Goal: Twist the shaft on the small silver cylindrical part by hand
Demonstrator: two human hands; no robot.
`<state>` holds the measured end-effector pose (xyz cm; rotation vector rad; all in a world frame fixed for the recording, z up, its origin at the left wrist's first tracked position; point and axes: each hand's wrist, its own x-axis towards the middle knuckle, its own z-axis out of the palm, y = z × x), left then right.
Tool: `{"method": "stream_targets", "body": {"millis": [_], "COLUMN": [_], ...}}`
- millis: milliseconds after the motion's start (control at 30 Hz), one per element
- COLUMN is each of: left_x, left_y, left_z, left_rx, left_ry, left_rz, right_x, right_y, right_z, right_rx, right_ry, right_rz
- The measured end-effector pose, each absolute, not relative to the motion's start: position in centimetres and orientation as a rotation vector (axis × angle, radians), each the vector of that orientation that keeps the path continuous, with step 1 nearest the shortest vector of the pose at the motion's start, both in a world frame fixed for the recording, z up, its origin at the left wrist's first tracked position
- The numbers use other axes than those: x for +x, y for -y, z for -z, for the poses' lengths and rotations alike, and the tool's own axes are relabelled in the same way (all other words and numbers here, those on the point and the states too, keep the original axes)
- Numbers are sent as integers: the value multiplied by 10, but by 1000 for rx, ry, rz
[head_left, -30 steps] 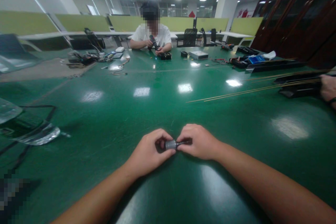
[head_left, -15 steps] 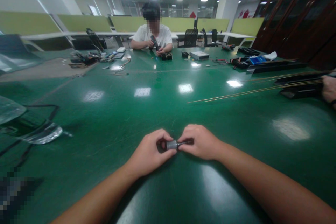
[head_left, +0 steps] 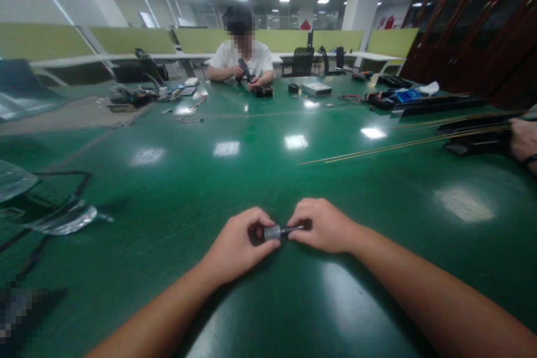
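My left hand [head_left: 239, 243] has its thumb and fingers closed round a short grey metal cylinder [head_left: 272, 232]. The cylinder tapers on its right into a thin dark shaft [head_left: 294, 228], and together they look like a drill chuck with a bit. Thumb and fingers of my right hand [head_left: 321, 225] pinch that shaft, whose far end is partly hidden by the hand. The piece lies level, low over the green tabletop [head_left: 251, 196]. Whether it touches the table I cannot tell.
Across the table a person [head_left: 241, 59] holds a dark tool. Thin brass-coloured rods [head_left: 377, 149] reach in from the right, near another person's hand [head_left: 524, 137]. Clear plastic packaging or a bottle [head_left: 62, 218] lies at left. Farther back are a grey box [head_left: 316, 89] and electronic parts [head_left: 138, 95].
My right hand has slid slightly right relative to my left, and a little more of the thin shaft shows between them. The whole view has shifted slightly.
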<state>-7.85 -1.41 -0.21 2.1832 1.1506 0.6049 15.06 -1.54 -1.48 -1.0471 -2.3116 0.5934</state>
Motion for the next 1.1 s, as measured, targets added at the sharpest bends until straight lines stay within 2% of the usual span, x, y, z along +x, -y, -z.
{"method": "stream_targets", "body": {"millis": [1100], "left_x": [-80], "left_y": [14], "left_z": [5], "left_rx": [2180], "left_ry": [-1129], "left_rz": [-592], "right_x": [173], "right_y": [12], "right_z": [1], "right_rx": [-1212], "right_ry": [2358], "right_rz": [-678]}}
